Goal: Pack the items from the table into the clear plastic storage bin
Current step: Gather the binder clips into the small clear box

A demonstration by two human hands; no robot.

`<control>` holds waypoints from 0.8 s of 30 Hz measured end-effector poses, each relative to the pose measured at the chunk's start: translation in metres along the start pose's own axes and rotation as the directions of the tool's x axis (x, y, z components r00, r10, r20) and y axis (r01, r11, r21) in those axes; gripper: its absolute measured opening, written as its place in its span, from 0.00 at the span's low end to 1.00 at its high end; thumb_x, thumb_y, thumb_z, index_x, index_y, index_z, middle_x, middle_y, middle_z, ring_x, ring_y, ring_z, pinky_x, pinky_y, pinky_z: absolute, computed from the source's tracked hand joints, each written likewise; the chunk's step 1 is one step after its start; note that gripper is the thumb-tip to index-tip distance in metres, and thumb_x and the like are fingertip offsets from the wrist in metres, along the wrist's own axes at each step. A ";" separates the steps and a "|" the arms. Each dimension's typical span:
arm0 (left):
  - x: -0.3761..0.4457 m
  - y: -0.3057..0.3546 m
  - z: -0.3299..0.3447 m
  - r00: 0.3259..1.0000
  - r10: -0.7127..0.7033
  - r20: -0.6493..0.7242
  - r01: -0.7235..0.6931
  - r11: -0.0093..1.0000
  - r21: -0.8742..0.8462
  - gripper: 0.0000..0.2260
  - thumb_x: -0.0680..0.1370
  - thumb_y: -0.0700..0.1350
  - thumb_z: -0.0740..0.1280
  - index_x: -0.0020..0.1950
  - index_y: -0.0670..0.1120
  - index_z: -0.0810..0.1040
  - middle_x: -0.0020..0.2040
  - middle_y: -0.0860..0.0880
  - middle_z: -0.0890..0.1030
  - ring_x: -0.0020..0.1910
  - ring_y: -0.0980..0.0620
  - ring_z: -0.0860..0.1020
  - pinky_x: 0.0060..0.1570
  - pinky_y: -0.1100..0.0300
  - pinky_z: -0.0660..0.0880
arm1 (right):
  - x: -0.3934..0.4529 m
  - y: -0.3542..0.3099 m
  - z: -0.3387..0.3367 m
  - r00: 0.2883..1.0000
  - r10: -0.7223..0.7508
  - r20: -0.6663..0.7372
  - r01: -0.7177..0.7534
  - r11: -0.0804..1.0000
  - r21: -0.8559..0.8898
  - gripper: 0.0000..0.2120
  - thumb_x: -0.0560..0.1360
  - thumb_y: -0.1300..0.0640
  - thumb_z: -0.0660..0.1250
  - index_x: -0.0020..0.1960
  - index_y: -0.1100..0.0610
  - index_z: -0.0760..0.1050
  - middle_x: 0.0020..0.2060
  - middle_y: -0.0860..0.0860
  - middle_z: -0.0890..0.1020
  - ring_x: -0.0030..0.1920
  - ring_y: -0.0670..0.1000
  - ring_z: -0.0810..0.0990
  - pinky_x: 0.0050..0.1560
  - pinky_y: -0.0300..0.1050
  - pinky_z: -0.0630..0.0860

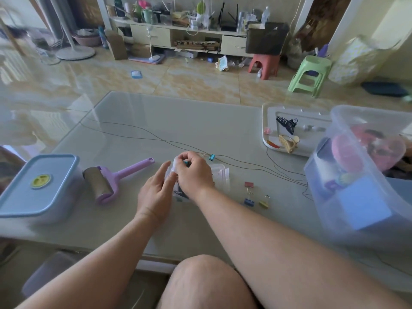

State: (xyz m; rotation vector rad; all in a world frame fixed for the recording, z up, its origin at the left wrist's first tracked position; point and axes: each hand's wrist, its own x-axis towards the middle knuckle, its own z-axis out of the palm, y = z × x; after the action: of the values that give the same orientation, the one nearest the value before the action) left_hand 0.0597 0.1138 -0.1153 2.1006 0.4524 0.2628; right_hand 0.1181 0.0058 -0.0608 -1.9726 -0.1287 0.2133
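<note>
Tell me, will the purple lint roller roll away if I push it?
Probably a little. The purple lint roller lies flat on the table, so its round drum could turn, but the long handle would likely drag and swing it round rather than let it run off. It looks like light plastic, and the roll looks like bare cardboard, so probably not sticky.

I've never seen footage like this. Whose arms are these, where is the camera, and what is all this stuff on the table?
There is no robot: a person wears a camera on the head, so you look down at their own arms. Both hands meet mid-table; the right hand pinches a small clear item, partly hidden, which the left hand steadies. On the glass table lie a purple lint roller, a blue-lidded box, loose binder clips, a thin cord and a white tray with hair claws. The clear bin on the right already holds some items.
</note>
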 end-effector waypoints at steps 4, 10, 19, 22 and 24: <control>0.003 -0.003 0.001 0.999 -0.004 -0.032 0.006 0.999 0.038 0.33 0.74 0.66 0.49 0.79 0.61 0.66 0.69 0.49 0.77 0.70 0.48 0.70 0.59 0.55 0.65 | -0.004 0.000 0.004 0.991 -0.002 0.131 0.014 0.996 -0.088 0.15 0.81 0.50 0.58 0.62 0.44 0.80 0.55 0.47 0.87 0.59 0.54 0.83 0.64 0.54 0.78; 0.002 0.005 -0.009 0.998 -0.050 -0.033 0.049 0.998 -0.032 0.27 0.70 0.56 0.56 0.68 0.61 0.77 0.47 0.53 0.84 0.52 0.49 0.80 0.46 0.55 0.71 | -0.011 -0.006 -0.036 0.915 -0.347 0.203 0.388 0.897 -0.214 0.13 0.82 0.58 0.64 0.61 0.52 0.83 0.53 0.49 0.87 0.53 0.51 0.84 0.59 0.48 0.80; -0.007 0.000 -0.059 0.987 -0.134 -0.094 0.131 0.991 -0.040 0.25 0.72 0.49 0.56 0.60 0.72 0.79 0.49 0.63 0.83 0.50 0.59 0.79 0.48 0.58 0.75 | 0.095 0.059 -0.093 0.952 -0.084 0.295 0.269 0.689 -0.673 0.23 0.80 0.50 0.62 0.74 0.47 0.74 0.74 0.48 0.73 0.75 0.57 0.69 0.74 0.51 0.67; -0.009 -0.001 -0.052 0.981 -0.156 -0.119 0.146 0.985 -0.088 0.23 0.71 0.49 0.57 0.56 0.74 0.79 0.47 0.62 0.83 0.48 0.60 0.79 0.45 0.59 0.74 | 0.098 0.073 -0.084 0.878 0.063 0.474 0.378 0.516 -0.769 0.30 0.84 0.40 0.54 0.84 0.45 0.55 0.84 0.42 0.53 0.84 0.53 0.50 0.81 0.59 0.53; -0.010 -0.004 -0.045 0.979 -0.153 -0.132 0.144 0.986 -0.080 0.23 0.72 0.49 0.57 0.60 0.70 0.80 0.47 0.55 0.84 0.46 0.55 0.79 0.43 0.57 0.73 | 0.083 0.075 -0.095 0.854 0.034 0.519 0.442 0.476 -0.760 0.32 0.84 0.36 0.52 0.85 0.45 0.53 0.84 0.39 0.51 0.84 0.50 0.48 0.80 0.63 0.48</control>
State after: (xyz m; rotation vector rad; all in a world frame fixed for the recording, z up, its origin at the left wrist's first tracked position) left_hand 0.0340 0.1463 -0.0945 1.9764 0.6700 0.3330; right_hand 0.2186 -0.0937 -0.1000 -2.8538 -0.9928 0.5509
